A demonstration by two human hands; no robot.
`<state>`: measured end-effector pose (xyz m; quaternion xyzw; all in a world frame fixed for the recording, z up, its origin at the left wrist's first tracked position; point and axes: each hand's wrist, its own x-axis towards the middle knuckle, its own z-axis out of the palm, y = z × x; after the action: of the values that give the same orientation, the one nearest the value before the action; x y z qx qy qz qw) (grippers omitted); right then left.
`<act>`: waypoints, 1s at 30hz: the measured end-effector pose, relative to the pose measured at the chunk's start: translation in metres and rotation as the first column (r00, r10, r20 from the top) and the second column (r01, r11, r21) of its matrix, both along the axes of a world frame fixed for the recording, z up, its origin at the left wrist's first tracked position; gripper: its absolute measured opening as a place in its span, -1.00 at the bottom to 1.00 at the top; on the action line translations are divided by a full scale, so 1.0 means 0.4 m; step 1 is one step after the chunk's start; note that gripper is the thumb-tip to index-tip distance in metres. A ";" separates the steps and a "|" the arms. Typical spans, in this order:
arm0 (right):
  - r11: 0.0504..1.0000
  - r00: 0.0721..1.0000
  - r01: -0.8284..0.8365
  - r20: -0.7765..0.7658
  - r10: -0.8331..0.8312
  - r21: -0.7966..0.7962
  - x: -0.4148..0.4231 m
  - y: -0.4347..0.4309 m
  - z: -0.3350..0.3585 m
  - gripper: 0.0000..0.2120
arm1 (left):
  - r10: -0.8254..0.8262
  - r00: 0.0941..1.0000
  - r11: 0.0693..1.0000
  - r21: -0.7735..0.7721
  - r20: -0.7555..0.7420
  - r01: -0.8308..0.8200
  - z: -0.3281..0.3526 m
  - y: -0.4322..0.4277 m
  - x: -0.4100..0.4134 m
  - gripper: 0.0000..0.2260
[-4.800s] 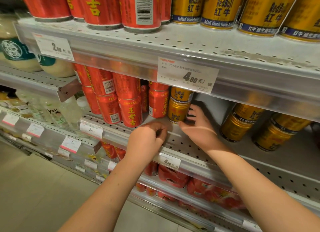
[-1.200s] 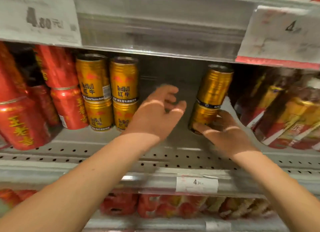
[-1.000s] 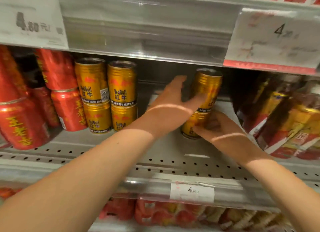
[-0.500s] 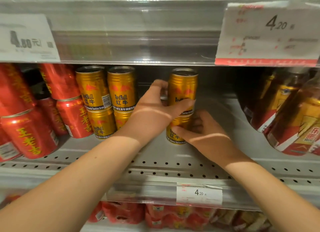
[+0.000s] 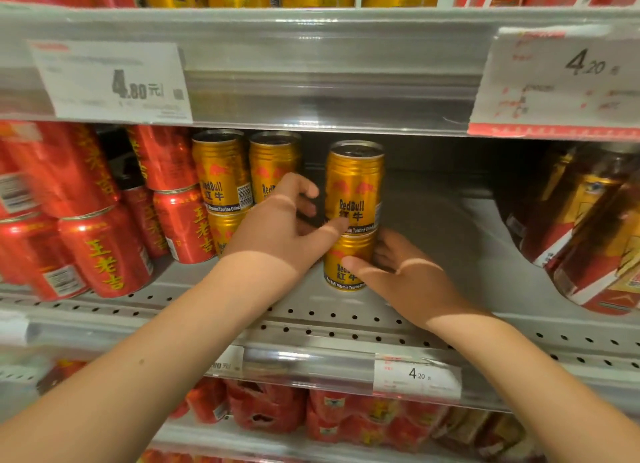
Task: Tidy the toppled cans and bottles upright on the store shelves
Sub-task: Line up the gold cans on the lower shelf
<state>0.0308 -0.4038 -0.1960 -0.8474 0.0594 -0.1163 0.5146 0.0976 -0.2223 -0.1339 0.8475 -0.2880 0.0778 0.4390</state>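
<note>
Two gold Red Bull cans stand stacked upright on the grey perforated shelf [image 5: 346, 320]. My left hand [image 5: 287, 230] is at the left side of the upper gold can [image 5: 355, 182], thumb against its lower front, fingers curled beside it. My right hand [image 5: 398, 272] grips the lower gold can [image 5: 341, 275], thumb across its front, fingers behind its right side. Left of this stack stand more stacked gold cans [image 5: 221, 178] and red herbal-tea cans [image 5: 104, 251].
Bottles with red and gold labels [image 5: 595, 227] lean at the right of the shelf, with bare shelf between them and the stack. The upper shelf's edge rail carries price tags [image 5: 114, 81]. Red packs [image 5: 346, 417] fill the shelf below.
The stacked pair of gold cans has gone from tilted to upright and slid left toward the other gold cans. My left hand came onto the upper can; my right stayed on the lower one.
</note>
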 end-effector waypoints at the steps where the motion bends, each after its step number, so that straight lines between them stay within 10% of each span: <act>1: 1.000 1.000 0.000 0.001 0.000 -0.003 0.001 0.006 0.000 -0.49 | 0.030 0.999 0.999 -0.030 0.016 -0.029 -0.007 0.016 -0.001 -0.71; 10: 0.981 0.988 0.150 -0.010 -0.153 -0.125 0.014 0.053 -0.001 -0.48 | 0.114 0.981 0.972 0.222 -0.154 -0.078 -0.141 0.171 0.048 -0.88; 30: 0.977 0.962 0.115 -0.226 -0.154 -0.178 0.021 0.090 0.024 -0.37 | 0.108 0.994 0.880 0.468 -0.019 -0.087 -0.147 0.158 0.057 -0.91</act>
<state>0.0392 -0.3678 -0.1862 -0.8884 0.1686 -0.0528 0.4237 0.1203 -0.1591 -0.1925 0.9430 -0.2454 0.0096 0.2243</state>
